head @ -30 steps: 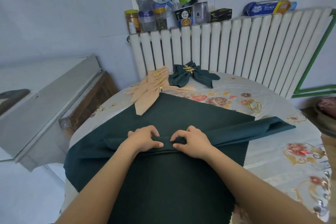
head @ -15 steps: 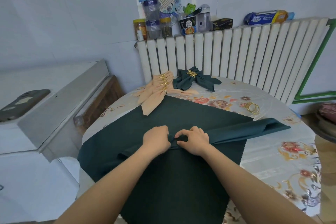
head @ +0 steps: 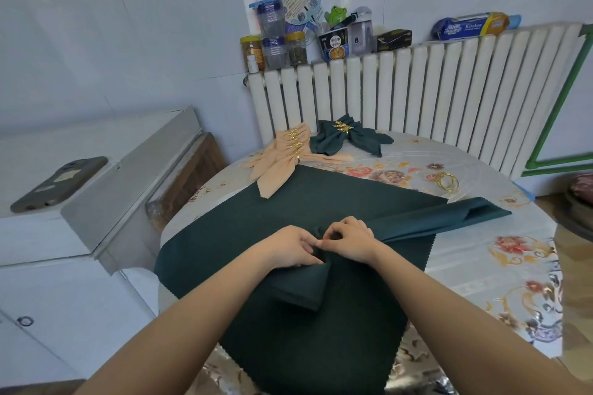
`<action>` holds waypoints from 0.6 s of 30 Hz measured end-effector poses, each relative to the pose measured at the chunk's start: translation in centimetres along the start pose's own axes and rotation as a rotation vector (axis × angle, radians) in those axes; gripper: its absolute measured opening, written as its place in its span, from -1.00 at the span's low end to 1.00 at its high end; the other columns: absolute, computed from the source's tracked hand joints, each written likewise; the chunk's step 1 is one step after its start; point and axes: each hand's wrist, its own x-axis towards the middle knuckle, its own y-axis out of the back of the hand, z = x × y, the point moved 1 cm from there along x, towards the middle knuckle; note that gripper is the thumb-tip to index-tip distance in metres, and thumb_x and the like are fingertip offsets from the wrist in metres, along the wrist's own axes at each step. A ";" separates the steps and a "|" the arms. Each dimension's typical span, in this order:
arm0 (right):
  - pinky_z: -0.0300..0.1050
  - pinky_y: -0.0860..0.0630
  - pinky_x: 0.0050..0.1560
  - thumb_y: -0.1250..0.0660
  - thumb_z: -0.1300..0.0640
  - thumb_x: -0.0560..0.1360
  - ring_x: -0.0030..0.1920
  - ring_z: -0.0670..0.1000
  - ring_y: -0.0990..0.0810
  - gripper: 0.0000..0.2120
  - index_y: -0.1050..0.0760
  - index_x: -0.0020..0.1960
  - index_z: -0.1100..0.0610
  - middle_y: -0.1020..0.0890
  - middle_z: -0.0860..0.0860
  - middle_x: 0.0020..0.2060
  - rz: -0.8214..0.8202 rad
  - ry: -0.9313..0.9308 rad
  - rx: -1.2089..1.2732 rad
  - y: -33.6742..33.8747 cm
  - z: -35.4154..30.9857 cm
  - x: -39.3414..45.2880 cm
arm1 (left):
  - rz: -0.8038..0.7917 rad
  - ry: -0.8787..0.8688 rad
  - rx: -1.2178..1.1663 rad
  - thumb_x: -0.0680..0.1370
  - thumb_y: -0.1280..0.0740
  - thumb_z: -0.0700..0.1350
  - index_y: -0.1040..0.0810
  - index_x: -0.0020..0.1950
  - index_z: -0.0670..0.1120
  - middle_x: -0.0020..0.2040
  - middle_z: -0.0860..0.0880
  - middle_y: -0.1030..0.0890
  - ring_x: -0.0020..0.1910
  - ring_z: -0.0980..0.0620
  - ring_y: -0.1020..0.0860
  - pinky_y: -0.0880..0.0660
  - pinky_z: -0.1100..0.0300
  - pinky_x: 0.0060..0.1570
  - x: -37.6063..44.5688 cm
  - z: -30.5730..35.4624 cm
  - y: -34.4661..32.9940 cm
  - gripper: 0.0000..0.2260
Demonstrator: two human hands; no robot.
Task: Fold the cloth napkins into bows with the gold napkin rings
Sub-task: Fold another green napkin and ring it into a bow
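A dark green napkin, pleated into a long strip (head: 449,218), lies across a flat dark green cloth (head: 321,346) on the round table. My left hand (head: 288,247) and my right hand (head: 349,239) pinch the strip together at its middle. The strip's left half (head: 305,289) is folded down toward me; the right half stretches out to the right. Loose gold napkin rings (head: 446,181) sit at the far right of the table. Finished peach bows (head: 282,160) and a finished green bow (head: 345,138), each with gold rings, lie at the back.
The table's floral cover (head: 500,266) shows to the right. A white radiator (head: 417,90) stands behind it, with jars, bottles and boxes (head: 279,42) on top. A white cabinet (head: 96,202) with a phone (head: 57,183) on it stands at the left.
The strip's left half, lying out to the left before, has been folded down toward me. Both hands have come closer together at the middle. My view shifted left.
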 end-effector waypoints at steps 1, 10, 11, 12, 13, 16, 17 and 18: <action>0.02 -0.16 0.32 -0.31 -0.20 0.45 0.32 0.08 -0.25 -0.82 -0.52 -0.07 -0.12 -0.37 0.01 0.23 0.002 0.010 0.008 0.0 0.0 -0.1 | 0.059 -0.004 0.069 0.40 -0.49 0.00 -0.50 0.24 -0.01 0.08 0.03 -0.53 0.03 0.04 -0.55 -0.49 0.18 0.09 0.2 -0.1 -0.4 -0.56; 0.00 -0.23 0.32 -0.43 -0.09 0.39 0.22 -0.07 -0.30 -0.81 -0.50 -0.36 -0.14 -0.38 -0.11 0.07 0.045 0.071 0.048 -0.2 0.6 -0.3 | 0.356 -0.109 0.190 0.42 -0.38 0.23 -0.22 0.47 0.06 0.46 0.10 -0.21 0.43 0.05 -0.14 -0.11 0.06 0.39 -0.1 -2.3 -3.9 -0.31; -0.02 -0.24 0.32 -0.42 -0.05 0.40 0.21 -0.07 -0.32 -0.80 -0.49 -0.36 -0.12 -0.40 -0.10 0.06 0.059 0.073 0.057 -0.3 0.7 -0.4 | 0.358 -0.126 0.206 0.46 -0.34 0.22 -0.19 0.49 0.07 0.48 0.12 -0.19 0.45 0.07 -0.11 -0.08 0.06 0.40 -0.1 -2.2 -4.1 -0.33; -0.06 -0.27 0.30 -0.41 -0.01 0.42 0.20 -0.07 -0.36 -0.79 -0.48 -0.37 -0.09 -0.43 -0.09 0.05 0.078 0.076 0.069 -0.3 0.8 -0.4 | 0.349 -0.141 0.208 0.51 -0.29 0.19 -0.17 0.51 0.07 0.50 0.14 -0.16 0.47 0.07 -0.09 -0.05 0.05 0.41 -0.1 -2.1 -4.1 -0.38; -0.11 -0.31 0.24 -0.39 0.04 0.43 0.17 -0.06 -0.41 -0.78 -0.47 -0.37 -0.05 -0.47 -0.07 0.05 0.097 0.084 0.087 -0.2 0.9 -0.3 | 0.331 -0.153 0.195 0.55 -0.24 0.15 -0.16 0.51 0.08 0.51 0.16 -0.13 0.49 0.08 -0.06 -0.03 0.04 0.42 -0.1 -1.9 -4.0 -0.43; -0.21 -0.38 -0.04 -0.32 0.14 0.47 0.01 -0.01 -0.53 -0.82 -0.41 -0.28 0.02 -0.59 0.00 0.04 0.130 0.072 0.139 0.4 1.1 -0.3 | 0.286 -0.175 0.145 0.64 -0.11 0.01 -0.15 0.52 0.08 0.53 0.19 -0.07 0.51 0.12 0.01 0.05 0.05 0.43 0.3 -1.2 -3.5 -0.56; -0.20 -0.39 -0.07 -0.31 0.15 0.47 0.00 0.01 -0.55 -0.84 -0.40 -0.25 0.02 -0.61 0.02 0.03 0.135 0.068 0.142 0.7 1.3 -0.3 | 0.281 -0.186 0.179 0.65 -0.08 -0.01 -0.14 0.52 0.07 0.53 0.18 -0.06 0.51 0.15 0.03 0.06 0.07 0.43 0.4 -0.9 -3.5 -0.57; -0.20 -0.41 -0.07 -0.31 0.15 0.47 0.00 0.01 -0.56 -0.85 -0.39 -0.24 0.01 -0.62 0.03 0.03 0.135 0.070 0.137 0.9 1.4 -0.3 | 0.278 -0.200 0.228 0.66 -0.05 -0.02 -0.11 0.53 0.07 0.54 0.18 -0.03 0.51 0.17 0.05 0.06 0.09 0.43 0.6 -0.7 -3.6 -0.57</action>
